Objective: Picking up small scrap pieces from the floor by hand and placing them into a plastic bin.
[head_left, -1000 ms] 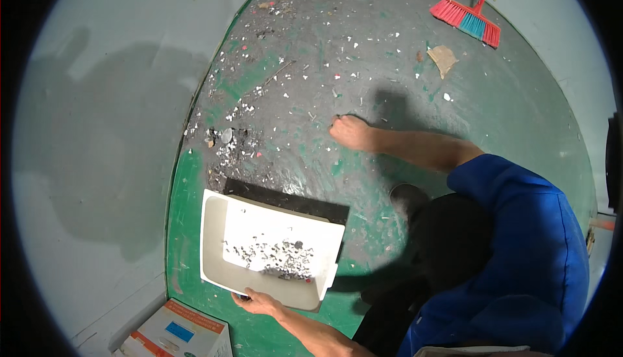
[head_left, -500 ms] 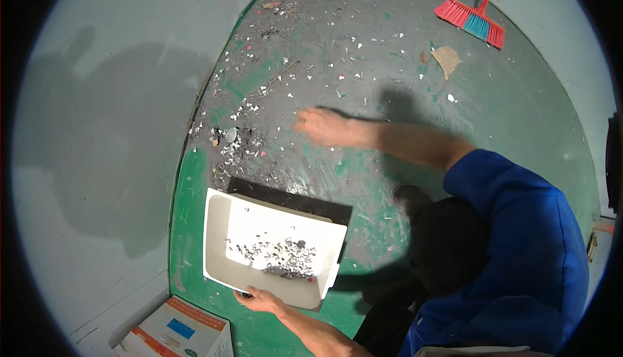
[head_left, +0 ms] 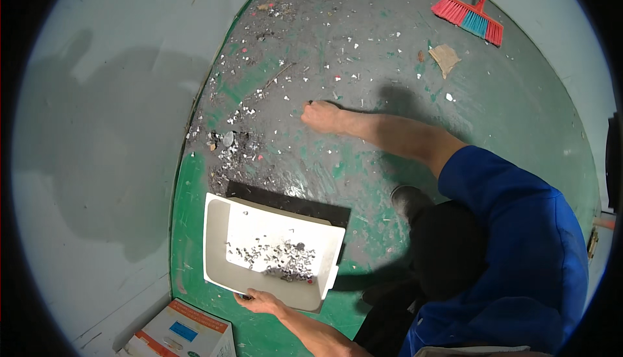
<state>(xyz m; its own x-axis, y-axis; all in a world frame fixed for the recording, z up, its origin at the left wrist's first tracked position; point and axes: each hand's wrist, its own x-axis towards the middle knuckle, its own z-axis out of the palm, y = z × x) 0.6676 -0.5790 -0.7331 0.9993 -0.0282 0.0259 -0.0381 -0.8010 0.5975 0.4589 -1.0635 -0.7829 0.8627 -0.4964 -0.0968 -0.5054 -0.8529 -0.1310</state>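
With my left hand [head_left: 258, 301] I grip the near rim of a white plastic bin [head_left: 215, 253], thumb over the edge. Many small dark bits [head_left: 285, 258] and a red one lie inside it. My right hand [head_left: 320, 117] is stretched forward over the grey floor, its fingers curled closed. What those fingers hold, if anything, is hidden; a small dark spot shows at the knuckles. Left of that hand, loose litter of white scraps and dark crumbs [head_left: 237, 152] is heaped near the wall, with a round greyish disc [head_left: 228, 139] among it.
A red broom [head_left: 468, 21] with red and blue bristles stands by the far right wall. Near it lies a torn brown scrap [head_left: 444, 60]. A carton [head_left: 185, 331] sits at the lower left against the wall. White scraps dot the worn green-grey floor [head_left: 370, 19].
My right hand has shifted slightly to the right and away from me, and its blur is gone. My left hand still holds the bin in nearly the same place.
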